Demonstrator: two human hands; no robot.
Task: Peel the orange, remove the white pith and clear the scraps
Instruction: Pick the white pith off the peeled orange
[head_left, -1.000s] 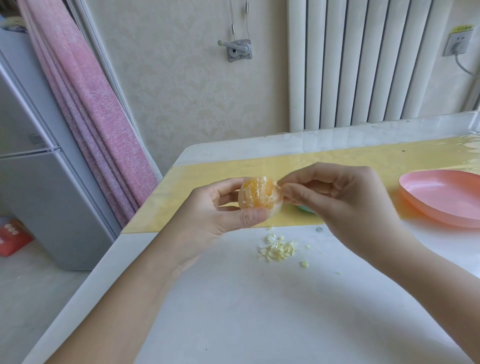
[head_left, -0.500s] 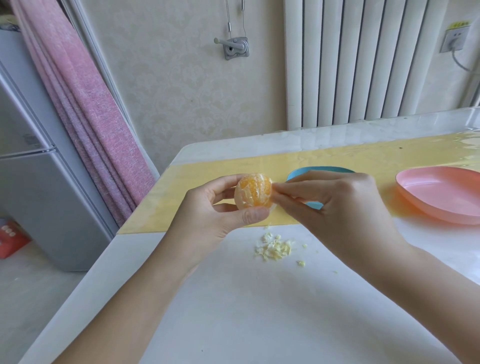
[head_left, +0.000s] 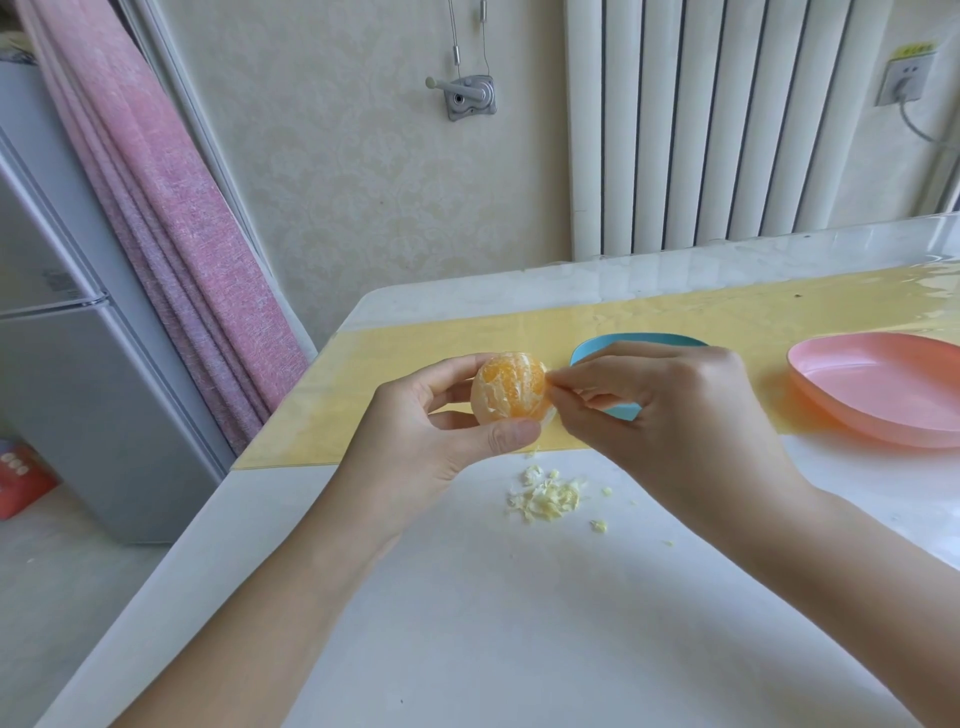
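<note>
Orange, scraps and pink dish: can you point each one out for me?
orange (head_left: 511, 387): head view, its peeled front face.
scraps (head_left: 545, 499): head view, middle of the pile.
pink dish (head_left: 883, 389): head view, its bare inside.

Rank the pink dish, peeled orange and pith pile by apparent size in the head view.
1. pink dish: largest, though cropped by the frame.
2-3. orange and pith pile: about alike; orange held nearer the camera, so unranked.
</note>
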